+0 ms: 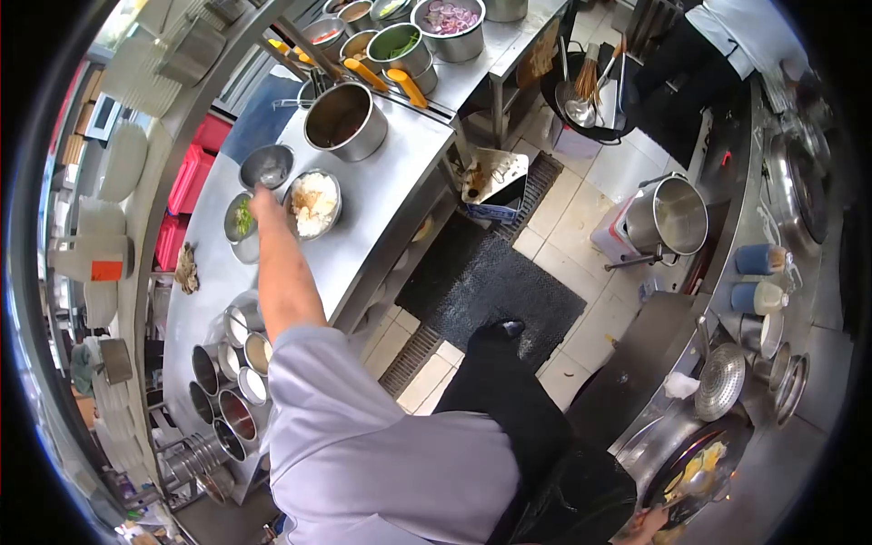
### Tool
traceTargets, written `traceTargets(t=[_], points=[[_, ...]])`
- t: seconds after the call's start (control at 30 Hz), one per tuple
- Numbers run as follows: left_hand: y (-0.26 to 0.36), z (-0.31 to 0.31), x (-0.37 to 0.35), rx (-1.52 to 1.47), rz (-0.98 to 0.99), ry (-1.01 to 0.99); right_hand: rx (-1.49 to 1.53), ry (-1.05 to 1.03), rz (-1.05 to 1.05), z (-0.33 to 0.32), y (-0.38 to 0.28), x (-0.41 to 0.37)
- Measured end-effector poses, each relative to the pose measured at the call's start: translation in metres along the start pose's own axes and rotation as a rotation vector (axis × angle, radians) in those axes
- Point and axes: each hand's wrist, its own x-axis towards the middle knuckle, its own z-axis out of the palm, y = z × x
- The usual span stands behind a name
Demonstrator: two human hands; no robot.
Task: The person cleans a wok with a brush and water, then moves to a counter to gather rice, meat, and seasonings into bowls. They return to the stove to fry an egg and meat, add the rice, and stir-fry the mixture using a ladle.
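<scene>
My left hand (pixel 264 205) reaches across the steel counter, its fingers closed at the near rim of a small metal bowl (pixel 266 163). Beside that hand is another metal bowl with chopped green onion (pixel 242 218). To its right stands a bowl of white rice (pixel 313 204) with a brown patch on top. At the bottom right edge, my right hand (pixel 649 525) is partly cut off by the frame. It appears closed on the handle of a ladle (pixel 696 498), whose head rests in a wok (pixel 658 481) with yellow food, perhaps egg.
A deep metal pot (pixel 345 120) stands on the steel counter (pixel 381 191), with ingredient containers behind, including sliced red onion (pixel 450 18). Several metal canisters (pixel 241 413) stand nearer. A black mat (pixel 490 282) covers floor tiles. Another person (pixel 745 36) stands at the upper right.
</scene>
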Motion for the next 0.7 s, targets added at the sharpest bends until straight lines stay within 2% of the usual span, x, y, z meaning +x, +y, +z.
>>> traceTargets(t=[0.07,0.13,0.17,0.2,0.23,0.27,0.3,0.33,0.37,0.4,0.43,0.47,0.5,0.53,0.57,0.6,0.67,0.7], points=[[-0.029,-0.037,0.029,0.588,0.326,-0.118,0.034,-0.012,-0.015,-0.025,0.001,0.004],[-0.045,-0.063,0.021,0.782,0.172,-0.145,0.128,-0.033,-0.151,-0.044,0.016,0.012],[-0.033,-0.078,-0.013,0.601,-0.033,-0.343,0.178,-0.071,-0.26,-0.053,0.028,0.018],[-0.029,-0.094,-0.05,0.424,-0.255,-0.552,0.216,-0.16,-0.468,-0.072,0.058,0.042],[-0.048,-0.111,-0.032,0.366,-0.246,-0.61,0.108,-0.199,-1.045,-0.081,0.088,0.073],[-0.076,-0.13,0.003,0.413,-0.196,-0.834,0.554,-0.379,-0.377,-0.051,0.079,0.044],[-0.077,-0.135,-0.018,0.131,-0.356,-0.759,0.528,-0.266,-0.273,-0.001,0.064,0.018],[-0.075,-0.133,-0.034,0.141,-0.417,-0.747,0.292,-0.058,-0.355,0.037,0.056,-0.008],[-0.089,-0.152,-0.009,0.549,0.003,-0.952,0.005,0.186,-0.437,0.063,0.047,-0.034],[-0.09,-0.161,-0.032,0.504,0.189,-1.086,-0.183,0.394,-0.432,0.077,0.034,-0.064],[-0.073,-0.145,-0.082,0.2,-0.358,-0.696,-0.194,0.468,-0.375,0.081,0.013,-0.097],[-0.09,-0.147,-0.062,0.456,-0.272,-0.931,0.198,0.197,-0.248,0.068,-0.013,-0.147],[-0.061,-0.141,-0.148,0.46,-0.26,-0.995,0.428,0.03,-0.241,0.033,-0.003,-0.131],[-0.092,-0.135,-0.125,0.562,-0.365,-1.056,0.652,-0.158,-0.252,0.008,0.011,-0.11],[-0.096,-0.12,-0.16,0.804,-0.347,-1.062,0.694,-0.107,-0.232,0.002,0.027,-0.089],[-0.075,-0.109,-0.257,0.568,-0.439,-1.229,0.755,-0.127,-0.222,0.003,0.037,-0.057],[-0.095,-0.07,-0.32,0.564,-0.574,-1.607,0.862,-0.201,-0.215,0.005,0.062,-0.014],[-0.108,-0.054,-0.342,0.598,-0.577,-1.679,0.747,0.027,-0.28,0.037,0.06,-0.022]])
